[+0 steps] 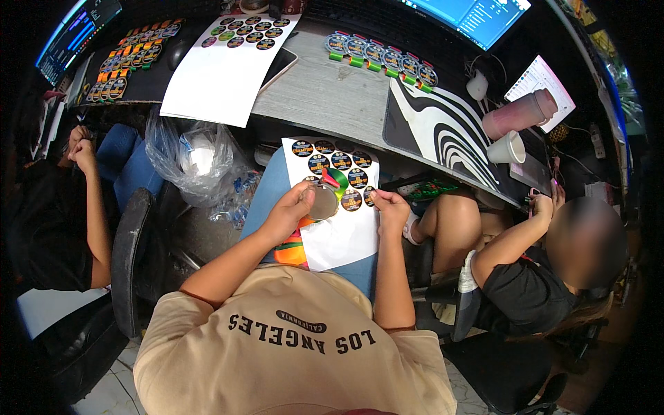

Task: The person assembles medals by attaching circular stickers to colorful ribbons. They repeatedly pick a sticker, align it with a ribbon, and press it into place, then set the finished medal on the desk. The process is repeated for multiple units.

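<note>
Head view: round metal medal (323, 205) is in the left hand (289, 209), thumb and fingers pinching its left rim
Right hand (391, 209): fingertips pinched at a round black sticker (369, 196) by the paper's right edge, can't tell if it's peeled tbh
Medal vs sticker: medal's off to the left, small gap, so the left hand is obviously nearer
Long axis: none on the disc; sticker sheet (339, 238) runs lengthwise away from the belly, over the jeans (268, 190)
Ribbon (337, 181): bunched at the medal's far side
Room: white paper nearer the body, bench (321, 90) edge just past the far end
</note>
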Action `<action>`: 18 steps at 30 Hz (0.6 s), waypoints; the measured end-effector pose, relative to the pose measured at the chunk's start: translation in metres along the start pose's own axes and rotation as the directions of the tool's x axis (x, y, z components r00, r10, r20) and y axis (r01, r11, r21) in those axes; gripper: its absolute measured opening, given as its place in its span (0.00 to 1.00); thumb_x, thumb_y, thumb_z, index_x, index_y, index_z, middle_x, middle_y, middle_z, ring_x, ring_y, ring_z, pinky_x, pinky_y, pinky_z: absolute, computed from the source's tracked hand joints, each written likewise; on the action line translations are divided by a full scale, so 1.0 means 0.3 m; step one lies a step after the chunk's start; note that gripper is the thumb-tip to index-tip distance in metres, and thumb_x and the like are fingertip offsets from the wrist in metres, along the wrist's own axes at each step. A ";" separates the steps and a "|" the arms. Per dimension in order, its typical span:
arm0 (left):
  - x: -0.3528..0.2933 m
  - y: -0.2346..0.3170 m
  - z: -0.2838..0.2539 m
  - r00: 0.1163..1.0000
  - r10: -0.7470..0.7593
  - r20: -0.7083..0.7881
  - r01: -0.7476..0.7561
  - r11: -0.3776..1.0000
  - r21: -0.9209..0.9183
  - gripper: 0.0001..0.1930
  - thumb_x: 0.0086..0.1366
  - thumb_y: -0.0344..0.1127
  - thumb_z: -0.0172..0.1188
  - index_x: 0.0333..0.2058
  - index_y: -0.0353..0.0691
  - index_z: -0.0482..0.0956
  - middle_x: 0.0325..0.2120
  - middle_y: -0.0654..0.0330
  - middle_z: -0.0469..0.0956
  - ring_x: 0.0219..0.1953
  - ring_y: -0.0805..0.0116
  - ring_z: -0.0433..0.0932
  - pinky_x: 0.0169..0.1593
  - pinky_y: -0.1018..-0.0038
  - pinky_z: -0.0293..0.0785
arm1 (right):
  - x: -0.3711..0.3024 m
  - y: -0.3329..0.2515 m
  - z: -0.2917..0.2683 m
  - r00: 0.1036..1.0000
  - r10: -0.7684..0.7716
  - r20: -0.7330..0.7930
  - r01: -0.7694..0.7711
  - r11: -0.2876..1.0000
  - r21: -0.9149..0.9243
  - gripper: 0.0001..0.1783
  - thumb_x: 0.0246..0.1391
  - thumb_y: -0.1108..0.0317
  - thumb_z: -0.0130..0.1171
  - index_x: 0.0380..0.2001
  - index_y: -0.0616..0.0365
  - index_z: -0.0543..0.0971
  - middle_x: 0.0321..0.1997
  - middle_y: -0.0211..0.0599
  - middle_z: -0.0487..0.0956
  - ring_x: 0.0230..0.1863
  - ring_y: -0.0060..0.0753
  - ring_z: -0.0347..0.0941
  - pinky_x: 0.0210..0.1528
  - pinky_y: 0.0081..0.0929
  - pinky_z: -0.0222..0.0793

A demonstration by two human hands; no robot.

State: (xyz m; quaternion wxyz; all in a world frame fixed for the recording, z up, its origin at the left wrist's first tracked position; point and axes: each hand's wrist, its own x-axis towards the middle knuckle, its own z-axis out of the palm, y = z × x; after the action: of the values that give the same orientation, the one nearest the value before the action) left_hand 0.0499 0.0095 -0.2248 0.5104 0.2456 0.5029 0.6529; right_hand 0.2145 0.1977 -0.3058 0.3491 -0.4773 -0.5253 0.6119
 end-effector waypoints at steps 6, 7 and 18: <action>-0.001 0.022 0.015 0.999 -0.026 -0.045 0.027 0.999 0.028 0.15 0.75 0.43 0.43 0.47 0.38 0.70 0.38 0.66 0.73 0.41 0.80 0.69 0.49 0.79 0.67 | -0.046 -0.015 0.004 0.984 -0.173 -0.044 0.146 0.920 -0.364 0.10 0.48 0.72 0.69 0.33 0.68 0.82 0.28 0.32 0.82 0.26 0.15 0.72 0.29 0.14 0.67; -0.003 0.023 0.017 0.998 -0.022 -0.052 0.023 1.000 0.021 0.16 0.75 0.44 0.43 0.47 0.37 0.70 0.38 0.66 0.73 0.41 0.80 0.70 0.49 0.79 0.67 | -0.050 -0.016 0.005 0.983 -0.178 -0.045 0.145 0.904 -0.401 0.10 0.49 0.72 0.69 0.33 0.68 0.82 0.28 0.32 0.82 0.26 0.15 0.73 0.30 0.13 0.68; 0.068 -0.069 -0.073 0.976 -0.124 -0.178 0.107 0.989 -0.102 0.20 0.74 0.45 0.44 0.54 0.36 0.67 0.45 0.62 0.74 0.47 0.74 0.72 0.54 0.75 0.66 | -0.061 0.013 -0.047 0.985 -0.166 0.046 0.170 0.979 -0.115 0.05 0.53 0.78 0.62 0.34 0.66 0.78 0.40 0.40 0.82 0.35 0.19 0.77 0.36 0.16 0.73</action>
State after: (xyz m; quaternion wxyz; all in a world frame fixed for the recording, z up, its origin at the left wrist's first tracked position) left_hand 0.0328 0.0188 -0.2557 0.5098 0.1307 0.5307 0.6644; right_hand 0.2337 0.1843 -0.3054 0.3611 -0.4401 -0.6053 0.5564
